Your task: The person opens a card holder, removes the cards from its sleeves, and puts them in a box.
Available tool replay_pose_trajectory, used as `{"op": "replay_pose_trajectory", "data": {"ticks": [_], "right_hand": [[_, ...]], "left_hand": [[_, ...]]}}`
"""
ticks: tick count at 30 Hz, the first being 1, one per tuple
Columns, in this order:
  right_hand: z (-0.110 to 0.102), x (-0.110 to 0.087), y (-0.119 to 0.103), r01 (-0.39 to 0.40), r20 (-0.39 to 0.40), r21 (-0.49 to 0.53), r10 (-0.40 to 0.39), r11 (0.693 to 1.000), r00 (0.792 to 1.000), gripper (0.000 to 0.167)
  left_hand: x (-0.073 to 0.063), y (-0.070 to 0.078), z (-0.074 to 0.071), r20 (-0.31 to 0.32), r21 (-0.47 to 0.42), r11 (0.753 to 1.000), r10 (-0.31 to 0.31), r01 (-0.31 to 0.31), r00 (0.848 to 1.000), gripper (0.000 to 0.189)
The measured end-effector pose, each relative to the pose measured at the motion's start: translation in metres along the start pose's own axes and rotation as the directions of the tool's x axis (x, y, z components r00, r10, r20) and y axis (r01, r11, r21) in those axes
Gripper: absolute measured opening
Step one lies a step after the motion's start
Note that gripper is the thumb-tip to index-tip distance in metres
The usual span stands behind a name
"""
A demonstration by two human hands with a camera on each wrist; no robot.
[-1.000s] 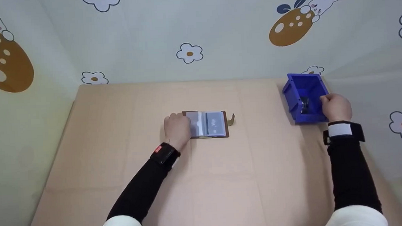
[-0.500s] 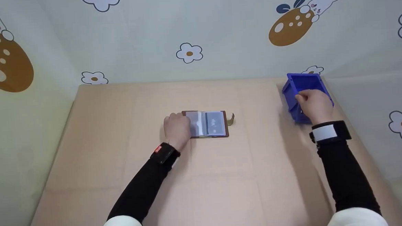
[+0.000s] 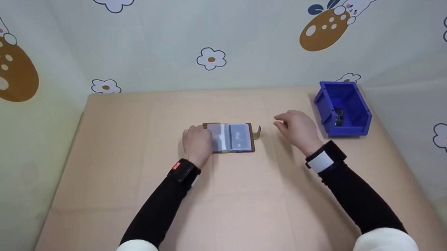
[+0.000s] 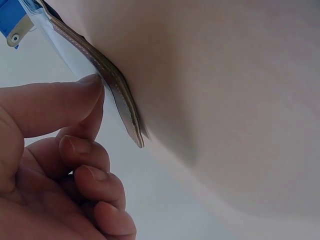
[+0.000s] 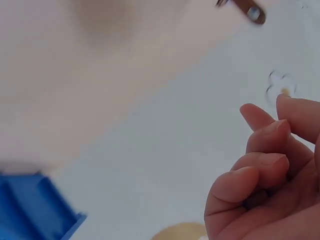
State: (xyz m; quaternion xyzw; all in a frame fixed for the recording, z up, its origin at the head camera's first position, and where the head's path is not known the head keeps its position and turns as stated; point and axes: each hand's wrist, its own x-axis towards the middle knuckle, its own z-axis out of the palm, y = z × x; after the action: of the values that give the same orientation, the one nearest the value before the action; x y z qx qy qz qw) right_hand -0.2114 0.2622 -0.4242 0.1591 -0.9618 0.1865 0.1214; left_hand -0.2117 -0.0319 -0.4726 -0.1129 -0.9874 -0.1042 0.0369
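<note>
An open brown card holder (image 3: pixel 241 137) with clear plastic sleeves lies mid-table. Its right sleeve shows a bluish card with "Vip" lettering, and a strap (image 3: pixel 257 133) with a snap sticks out on the right. My left hand (image 3: pixel 197 145) pinches the holder's left side between thumb and index finger, as the left wrist view (image 4: pixel 75 150) shows; the other fingers curl below. My right hand (image 3: pixel 298 131) is above the table between the strap and the blue bin. Its fingers bend loosely, thumb and index fingertip apart, and hold nothing visible.
A blue plastic bin (image 3: pixel 324 112) stands at the table's back right, with a small dark object (image 3: pixel 338 116) inside. Behind the beige tabletop (image 3: pixel 243 216) hangs a pale patterned backdrop (image 3: pixel 158 41). The table's right edge runs close beside the bin.
My right hand has moved left from the bin's right rim, across the bin, to a place over the table near the strap. The left hand and card holder have stayed put.
</note>
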Motion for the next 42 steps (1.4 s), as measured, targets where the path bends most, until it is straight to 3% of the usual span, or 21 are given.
{"op": "replay_pose_trajectory", "data": {"ticks": [8,17,31,42], "right_hand": [[0.027,0.002,-0.034,0.034,0.106,0.013,-0.036,0.999,0.994,0.016],[0.055,0.003,-0.045,0.035,0.188,0.001,-0.035,0.999,0.982,0.014],[0.071,0.002,-0.047,0.093,0.191,-0.05,-0.082,0.994,0.978,0.018],[0.072,0.001,-0.045,0.05,0.202,-0.048,-0.04,0.998,0.979,0.021]], "left_hand": [[-0.001,0.001,0.0,-0.009,0.012,1.0,0.011,-0.011,1.0,0.014],[-0.001,0.002,0.001,-0.006,-0.009,1.0,0.002,-0.002,1.0,0.013],[-0.001,0.001,0.0,-0.019,0.008,1.0,0.008,-0.008,1.0,0.012],[-0.002,0.002,0.0,-0.019,-0.005,1.0,0.007,-0.007,1.0,0.012]]}}
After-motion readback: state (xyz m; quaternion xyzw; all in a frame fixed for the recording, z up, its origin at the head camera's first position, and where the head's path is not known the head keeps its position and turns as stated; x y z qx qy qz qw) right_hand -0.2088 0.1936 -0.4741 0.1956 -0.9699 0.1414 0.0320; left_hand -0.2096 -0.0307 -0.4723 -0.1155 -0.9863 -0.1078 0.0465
